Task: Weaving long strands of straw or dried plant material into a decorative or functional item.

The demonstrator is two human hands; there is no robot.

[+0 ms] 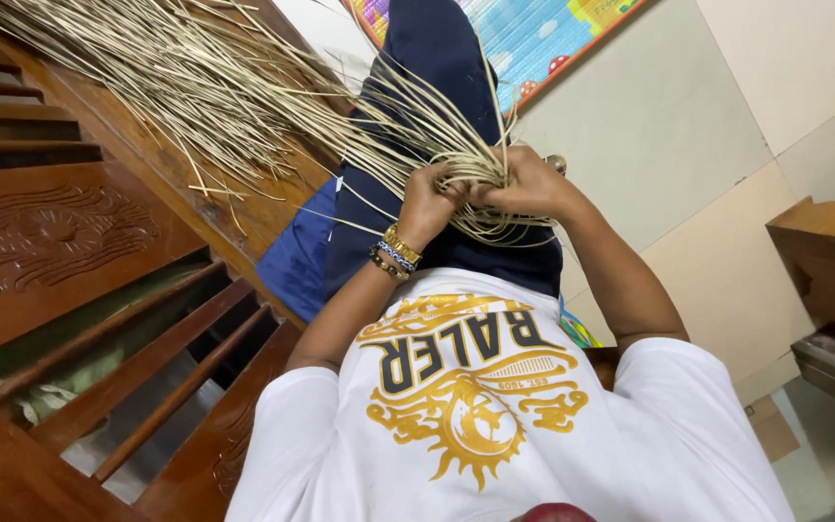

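Strands point(244, 87) are gathered between the left hand point(427, 205) and right hand point(524, 184), above the lap; a bench point(70, 251) is set to the left.

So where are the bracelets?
In the head view, the bracelets sit on the left wrist, just below the left hand gripping the pale straw strands, above the white shirt.

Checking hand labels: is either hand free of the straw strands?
No: the left hand and the right hand both close on the bundle of pale strands where it gathers over the lap.
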